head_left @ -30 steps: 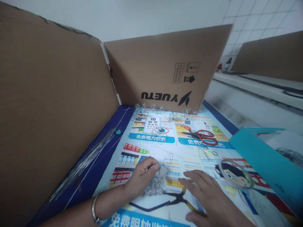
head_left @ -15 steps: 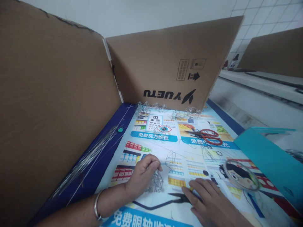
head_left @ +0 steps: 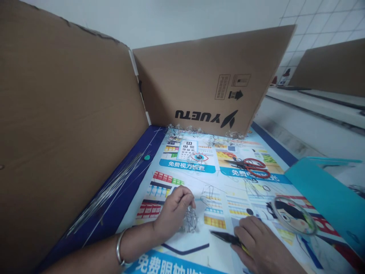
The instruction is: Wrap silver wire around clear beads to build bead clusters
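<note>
My left hand point(head_left: 176, 207), with a silver bangle on its wrist, is closed around a tangled bundle of thin silver wire point(head_left: 190, 220) that hangs below the fingers. Part of the bundle is hidden behind the hand. My right hand point(head_left: 255, 239) is wrapped round the handles of a pair of pliers point(head_left: 226, 237). Their dark pointed jaws aim left, toward the wire bundle but apart from it. Most of the handles is hidden under the fingers; a bit of yellow shows.
Red-handled scissors point(head_left: 256, 168) lie beyond my hands. A roll of clear tape point(head_left: 309, 224) rests at right, near a turquoise box point(head_left: 322, 190). Long straight wires point(head_left: 108, 190) lie at left. Cardboard panels point(head_left: 199, 83) wall the back and left, with wire pieces point(head_left: 185, 131) along the base.
My right hand has closed round the pliers' handles and drawn them slightly right, tilting them. My left hand still holds the wire bundle in about the same place.
</note>
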### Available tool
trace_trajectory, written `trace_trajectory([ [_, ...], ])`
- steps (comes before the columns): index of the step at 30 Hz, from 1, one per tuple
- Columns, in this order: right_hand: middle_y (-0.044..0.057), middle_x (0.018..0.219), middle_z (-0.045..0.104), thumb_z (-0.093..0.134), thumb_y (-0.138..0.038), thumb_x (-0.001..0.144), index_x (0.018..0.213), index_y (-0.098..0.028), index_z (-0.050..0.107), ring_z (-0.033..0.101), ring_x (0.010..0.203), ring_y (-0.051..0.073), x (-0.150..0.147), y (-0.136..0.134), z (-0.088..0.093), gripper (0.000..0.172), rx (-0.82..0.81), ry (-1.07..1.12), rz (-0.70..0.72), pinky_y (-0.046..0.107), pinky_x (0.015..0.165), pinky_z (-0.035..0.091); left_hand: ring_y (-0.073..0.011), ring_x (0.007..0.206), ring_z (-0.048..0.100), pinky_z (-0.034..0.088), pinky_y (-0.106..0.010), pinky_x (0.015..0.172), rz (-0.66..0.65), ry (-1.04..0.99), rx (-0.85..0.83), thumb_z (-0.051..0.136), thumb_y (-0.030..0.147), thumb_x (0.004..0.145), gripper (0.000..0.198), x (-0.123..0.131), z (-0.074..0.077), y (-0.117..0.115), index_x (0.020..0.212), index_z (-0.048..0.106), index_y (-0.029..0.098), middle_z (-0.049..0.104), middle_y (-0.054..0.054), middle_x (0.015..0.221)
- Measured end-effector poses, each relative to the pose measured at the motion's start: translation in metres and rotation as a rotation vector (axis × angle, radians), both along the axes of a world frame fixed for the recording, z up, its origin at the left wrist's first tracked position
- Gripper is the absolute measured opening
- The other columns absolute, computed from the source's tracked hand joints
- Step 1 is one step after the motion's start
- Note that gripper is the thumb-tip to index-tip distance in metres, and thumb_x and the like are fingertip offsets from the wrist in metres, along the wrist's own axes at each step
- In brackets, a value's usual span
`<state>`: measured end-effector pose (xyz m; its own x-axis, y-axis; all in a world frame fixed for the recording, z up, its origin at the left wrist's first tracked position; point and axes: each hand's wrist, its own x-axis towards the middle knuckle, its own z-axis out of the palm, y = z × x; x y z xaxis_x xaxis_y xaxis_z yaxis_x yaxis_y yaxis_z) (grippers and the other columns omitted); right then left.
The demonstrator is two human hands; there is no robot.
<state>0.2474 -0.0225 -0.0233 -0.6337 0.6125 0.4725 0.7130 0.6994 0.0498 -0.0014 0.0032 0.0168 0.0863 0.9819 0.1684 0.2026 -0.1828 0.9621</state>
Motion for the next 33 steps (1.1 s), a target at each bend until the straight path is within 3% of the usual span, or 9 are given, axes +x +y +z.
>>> trace_trajectory([
  [5,0.006,0.084,0.058,0.048,-0.025,0.085,0.089,-0.023,0.057,0.057,0.075,0.022,0.0,0.001,0.008,0.01,-0.149,0.02,-0.003,0.033,0.064,0.049,-0.0142,0.067,0.05,0.039,-0.025,0.066,0.022,0.003,0.04,0.042,0.021,0.087,0.022,0.001,0.002,-0.002,0.068,0.052,0.017,0.053,0.0,0.067],
  [9,0.006,0.093,0.059,0.048,-0.019,0.085,0.099,-0.022,0.054,0.059,0.083,0.019,-0.01,0.006,0.028,0.016,-0.188,0.133,0.014,0.028,0.068,0.05,-0.0137,0.066,0.049,0.038,-0.024,0.063,0.016,0.015,0.074,0.043,0.022,0.088,0.021,-0.001,-0.001,-0.002,0.07,0.051,0.017,0.051,0.0,0.067],
  [16,0.006,0.082,0.058,0.045,-0.021,0.088,0.089,-0.02,0.057,0.055,0.076,0.021,-0.043,0.017,0.058,0.012,-0.184,0.132,0.083,0.033,0.065,0.047,-0.0127,0.066,0.048,0.037,-0.023,0.063,0.006,0.053,0.109,0.041,0.024,0.091,0.022,-0.003,-0.004,-0.001,0.073,0.051,0.017,0.051,0.001,0.069],
  [22,0.008,0.075,0.058,0.04,-0.019,0.09,0.084,-0.017,0.059,0.053,0.071,0.022,-0.051,0.019,0.059,0.02,0.019,0.024,0.122,0.033,0.062,0.044,-0.0132,0.066,0.048,0.037,-0.023,0.063,0.022,0.059,0.099,0.041,0.025,0.092,0.024,-0.003,-0.004,-0.002,0.072,0.05,0.017,0.051,0.001,0.068],
  [33,0.006,0.075,0.058,0.042,-0.017,0.087,0.084,-0.019,0.059,0.052,0.071,0.021,-0.053,0.017,0.056,0.017,0.017,0.061,0.118,0.032,0.064,0.041,-0.0134,0.064,0.046,0.036,-0.024,0.063,-0.028,0.074,0.114,0.036,0.029,0.095,0.027,-0.004,-0.008,-0.001,0.072,0.047,0.018,0.048,0.001,0.067],
])
